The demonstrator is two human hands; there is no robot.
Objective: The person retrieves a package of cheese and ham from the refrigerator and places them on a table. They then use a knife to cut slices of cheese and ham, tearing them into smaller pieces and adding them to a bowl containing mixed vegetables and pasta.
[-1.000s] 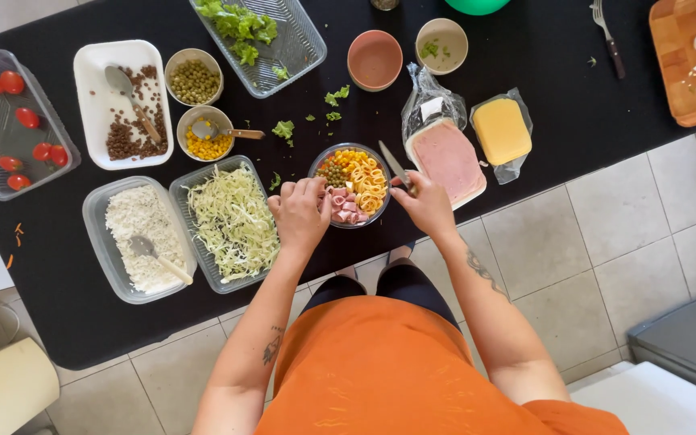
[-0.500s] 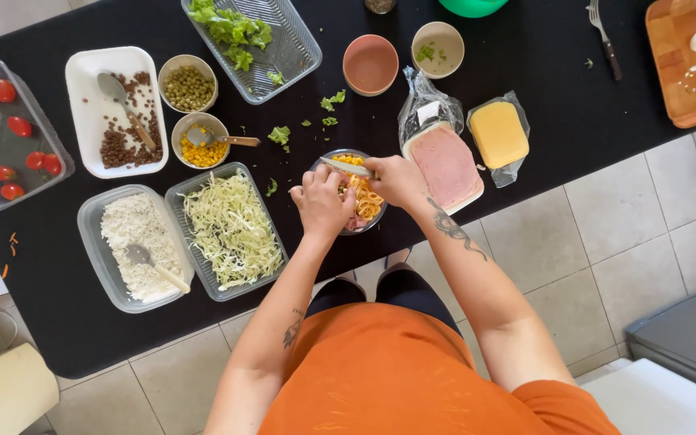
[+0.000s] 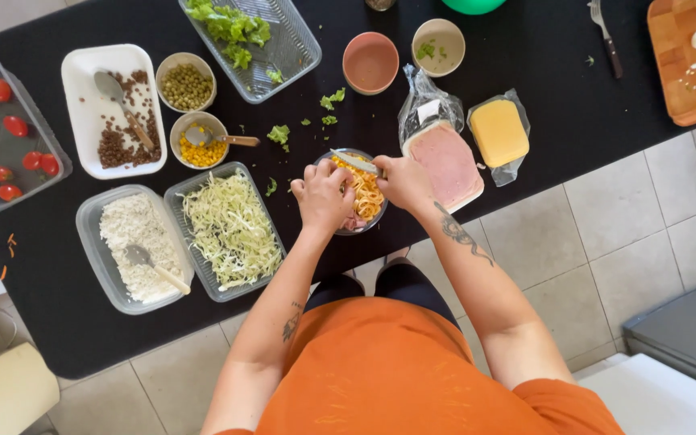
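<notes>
We curl our left hand (image 3: 321, 197) around the rim of the small glass bowl of grated orange carrot and pink ham pieces (image 3: 362, 196), which sits between our fingers. Our right hand (image 3: 403, 180) closes on a metal utensil (image 3: 354, 163), its blade lying over the bowl beyond our left fingertips.

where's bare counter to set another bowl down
Free patches: the black counter between the cheese block and the wooden board, and its near left corner below the rice tub. Crowded: everything from the tomato tray across to the ham.
</notes>
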